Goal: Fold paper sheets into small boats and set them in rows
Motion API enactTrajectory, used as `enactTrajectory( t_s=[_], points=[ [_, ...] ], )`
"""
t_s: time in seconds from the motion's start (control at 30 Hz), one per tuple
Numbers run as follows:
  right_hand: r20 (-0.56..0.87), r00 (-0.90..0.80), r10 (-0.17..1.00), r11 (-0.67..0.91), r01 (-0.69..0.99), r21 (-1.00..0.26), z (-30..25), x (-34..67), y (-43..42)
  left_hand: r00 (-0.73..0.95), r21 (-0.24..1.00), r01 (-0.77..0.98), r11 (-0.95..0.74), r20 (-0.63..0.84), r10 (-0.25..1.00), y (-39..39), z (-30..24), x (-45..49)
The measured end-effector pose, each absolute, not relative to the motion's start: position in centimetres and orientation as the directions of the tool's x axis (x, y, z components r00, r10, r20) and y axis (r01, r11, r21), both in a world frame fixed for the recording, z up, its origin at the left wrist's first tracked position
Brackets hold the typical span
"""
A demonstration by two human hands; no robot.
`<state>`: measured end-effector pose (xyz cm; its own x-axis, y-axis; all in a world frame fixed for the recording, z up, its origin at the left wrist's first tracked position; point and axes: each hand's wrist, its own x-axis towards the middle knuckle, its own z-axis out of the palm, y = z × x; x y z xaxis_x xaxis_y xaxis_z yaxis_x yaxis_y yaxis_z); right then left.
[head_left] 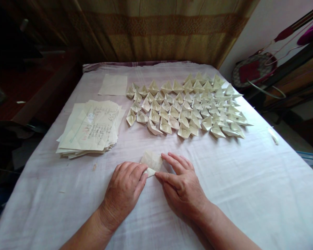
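Observation:
A small piece of folded paper [151, 160], off-white, lies on the cloth-covered table between my two hands. Its near edge is turned up into a narrow flap. My left hand [126, 185] is closed over the left side of the paper, fingers together and thumb against the flap. On the other side, my right hand [184, 182] has its fingers stretched out and apart, with fingertips touching the paper's right edge and near right corner. Beyond the hands stand many folded paper boats [182, 107] in close rows.
A stack of paper sheets [90, 126], the top one with writing, lies left of the boats. A single blank sheet [113, 85] is behind it. A whitish scrap [273, 136] lies near the table's right edge. A curtain [151, 31] hangs behind the table [237, 194].

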<state>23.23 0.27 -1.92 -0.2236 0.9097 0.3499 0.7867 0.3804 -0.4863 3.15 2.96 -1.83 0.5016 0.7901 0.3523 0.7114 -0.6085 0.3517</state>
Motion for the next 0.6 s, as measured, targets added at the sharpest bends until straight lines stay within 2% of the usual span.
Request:
enactTrajectory(
  t_s=[0.27, 0.6],
  points=[
    [0.316, -0.251, 0.915, 0.386, 0.774, -0.502, -1.71, 23.09, -0.04, 0.512, 0.341, 0.715, -0.610, 0.338, 0.790, 3.08, -1.66, 3.14],
    [0.284, -0.282, 0.916, 0.387, 0.807, -0.446, -1.87, 22.80, -0.18, 0.513, 0.349, 0.714, -0.607, 0.329, 0.793, 3.00, -1.74, 3.12]
  ],
)
